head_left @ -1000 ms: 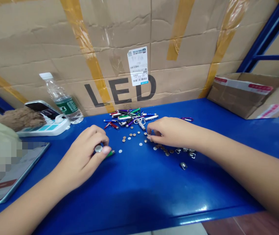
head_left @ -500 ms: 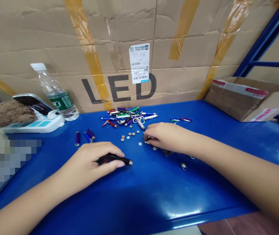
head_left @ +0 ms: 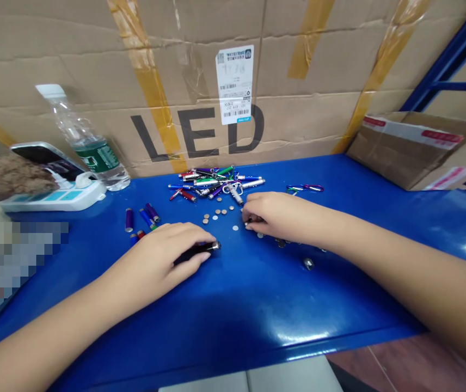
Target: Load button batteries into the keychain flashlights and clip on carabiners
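My left hand (head_left: 157, 251) is closed around a slim black flashlight tube (head_left: 195, 250), its silver end sticking out past the fingertips to the right. Fingers of my right hand (head_left: 271, 213) are pinched together low over the table; what they hold, if anything, is hidden. Several button cells (head_left: 221, 212) lie scattered left of that hand, and more (head_left: 281, 243) show beneath its wrist. Beyond the hands is a pile of coloured mini flashlights (head_left: 216, 184) with metal clips. Short coloured tubes (head_left: 129, 220) lie behind my left hand. A small silver metal piece (head_left: 308, 264) rests below my right forearm.
A large carton (head_left: 310, 117) marked LED stands behind the blue table (head_left: 233, 305). At the left are a water bottle (head_left: 99, 158), a phone (head_left: 49, 158) and a white power strip (head_left: 69, 198). An open cardboard box (head_left: 404, 158) sits right, with coloured carabiners (head_left: 313, 188) nearer.
The view has tilted down slightly, so everything sits higher in the picture. The black tube's end is now tipped a little upward in my left hand. My right hand stays by the button cells.
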{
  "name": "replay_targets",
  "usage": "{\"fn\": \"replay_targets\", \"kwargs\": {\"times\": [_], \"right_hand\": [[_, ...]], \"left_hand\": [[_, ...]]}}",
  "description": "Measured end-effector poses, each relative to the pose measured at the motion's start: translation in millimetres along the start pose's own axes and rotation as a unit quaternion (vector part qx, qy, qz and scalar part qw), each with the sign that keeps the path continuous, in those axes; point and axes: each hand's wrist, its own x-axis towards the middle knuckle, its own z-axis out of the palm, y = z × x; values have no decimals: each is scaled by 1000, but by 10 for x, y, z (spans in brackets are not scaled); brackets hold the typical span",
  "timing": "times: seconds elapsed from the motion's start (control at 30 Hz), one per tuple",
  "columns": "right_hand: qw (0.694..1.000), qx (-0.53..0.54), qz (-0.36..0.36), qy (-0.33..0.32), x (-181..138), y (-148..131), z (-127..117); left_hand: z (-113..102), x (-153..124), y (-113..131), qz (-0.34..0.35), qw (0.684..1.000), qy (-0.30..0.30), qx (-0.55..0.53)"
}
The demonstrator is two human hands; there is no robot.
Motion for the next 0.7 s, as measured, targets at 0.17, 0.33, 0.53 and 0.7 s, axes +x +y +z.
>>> {"fn": "replay_targets", "kwargs": {"times": [0.17,0.33,0.53,0.7], "right_hand": [[1000,-1,4,-2,5,-15,-13],[1000,21,-3,14,4,-53,-16],[995,12,-63,77,-10,-52,-34],[988,61,-75,120,-32,-58,-85]], "left_hand": [[35,-3,24,-82,990,49,-101],[21,11,11,-91,990,57,-90],[91,3,-7,-130,977,105,-134],[121,14,-10,-116,977,104,-145]]}}
